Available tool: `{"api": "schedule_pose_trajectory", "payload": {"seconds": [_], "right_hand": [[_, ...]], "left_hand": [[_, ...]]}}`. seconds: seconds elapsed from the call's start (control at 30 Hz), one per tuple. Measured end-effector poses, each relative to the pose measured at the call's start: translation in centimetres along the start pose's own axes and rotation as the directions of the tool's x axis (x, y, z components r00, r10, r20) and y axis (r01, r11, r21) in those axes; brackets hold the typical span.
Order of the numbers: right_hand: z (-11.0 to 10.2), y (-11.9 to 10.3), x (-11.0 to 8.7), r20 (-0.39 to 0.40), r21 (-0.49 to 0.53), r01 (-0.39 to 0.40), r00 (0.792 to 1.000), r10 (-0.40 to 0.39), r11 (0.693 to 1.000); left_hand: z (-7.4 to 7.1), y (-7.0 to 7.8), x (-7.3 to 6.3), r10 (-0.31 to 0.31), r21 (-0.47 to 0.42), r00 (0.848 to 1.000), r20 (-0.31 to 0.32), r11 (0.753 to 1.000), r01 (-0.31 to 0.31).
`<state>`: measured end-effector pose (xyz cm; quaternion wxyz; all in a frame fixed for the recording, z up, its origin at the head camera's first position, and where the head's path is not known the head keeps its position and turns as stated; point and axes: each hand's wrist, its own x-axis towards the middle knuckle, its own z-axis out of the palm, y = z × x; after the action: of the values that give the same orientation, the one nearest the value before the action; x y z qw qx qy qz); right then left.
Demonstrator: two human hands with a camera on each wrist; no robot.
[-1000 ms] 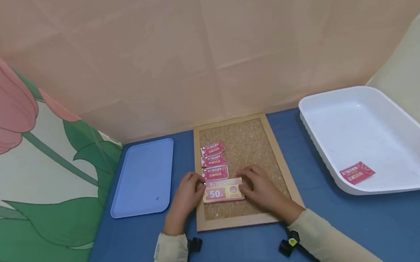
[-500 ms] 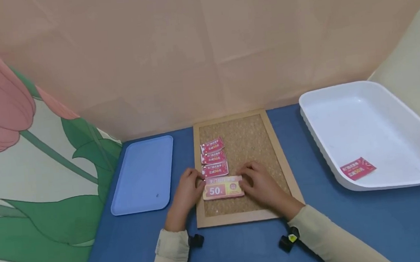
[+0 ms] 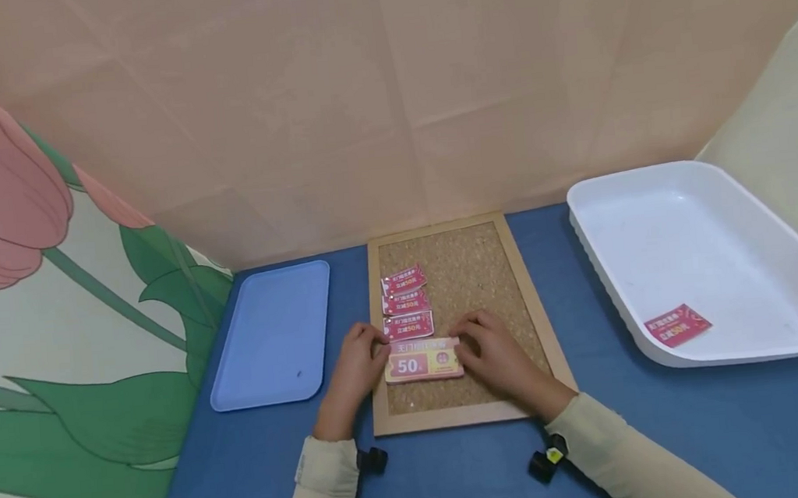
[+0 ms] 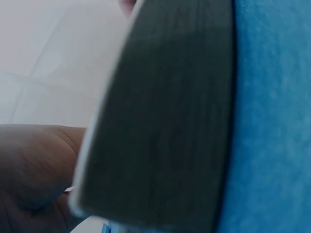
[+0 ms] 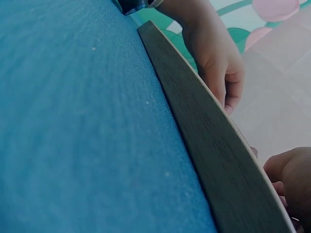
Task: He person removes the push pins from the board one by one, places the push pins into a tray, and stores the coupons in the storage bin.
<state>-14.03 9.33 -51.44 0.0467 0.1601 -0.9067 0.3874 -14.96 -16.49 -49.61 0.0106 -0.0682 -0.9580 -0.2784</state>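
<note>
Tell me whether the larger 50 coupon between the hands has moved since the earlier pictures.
No, not visibly: in the head view, the larger coupon keeps its place against the cork board, just below the lowest small red card.

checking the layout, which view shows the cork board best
The head view shows the board from above, cork and frame, partly covered. Both wrist views catch only its outer edge, no cork, the left one blurred.

PASSABLE: blue cloth (image 3: 575, 305) between corkboard (image 3: 471, 274) and white tub (image 3: 709, 256); corkboard's upper right | OBSTRUCTED: tub's raised wall; left hand (image 3: 355, 370) in corkboard–blue tray (image 3: 272, 329) gap
</note>
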Motion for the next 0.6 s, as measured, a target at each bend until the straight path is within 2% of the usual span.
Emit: {"api": "schedule_pose_trajectory", "payload": {"seconds": [0.27, 0.6], "right_hand": [[0.08, 0.16, 0.01, -0.005, -0.004, 0.002, 1.000, -0.002, 1.000], [-0.01, -0.03, 0.03, -0.011, 0.000, 0.016, 1.000, -0.016, 1.000]], "left_hand": [[0.05, 0.00, -0.04, 0.044, 0.034, 0.999, -0.015, 0.998, -0.043], [-0.02, -0.25, -0.04, 0.037, 0.004, 0.999, -0.008, 0.999, -0.037]]}}
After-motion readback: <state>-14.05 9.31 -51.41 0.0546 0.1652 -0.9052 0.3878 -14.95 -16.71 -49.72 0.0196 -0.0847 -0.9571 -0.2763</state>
